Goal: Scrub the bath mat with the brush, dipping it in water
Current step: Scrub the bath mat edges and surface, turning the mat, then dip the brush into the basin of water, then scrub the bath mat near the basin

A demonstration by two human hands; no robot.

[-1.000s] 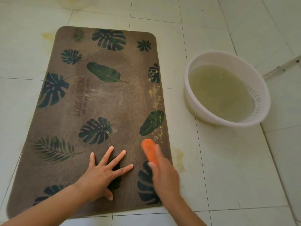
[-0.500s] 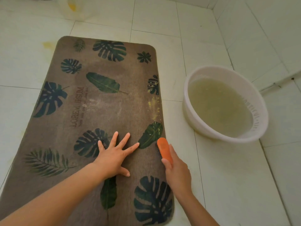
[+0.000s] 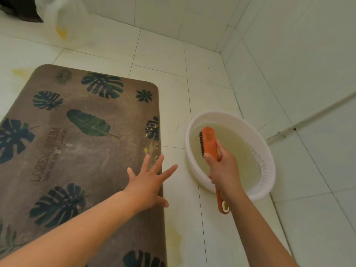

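- Bath mat: brown, leaf print, flat on the left of the tiled floor; yellowish flecks along its right edge.
- Basin: white, on the floor beside the mat, toward the far right corner; holds cloudy water.
- Brush: orange, over the water; contact unclear.
- Right hand: grasping the brush handle.
- Left hand: released, fingers spread over the mat's right edge.

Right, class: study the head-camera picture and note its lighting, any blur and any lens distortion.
Head view: soft, even, greenish light with no hard shadows; the wide-angle lens bends the floor grout lines toward the edges; the plastic bag at top left looks smeared, while the brush over the basin looks fairly sharp.
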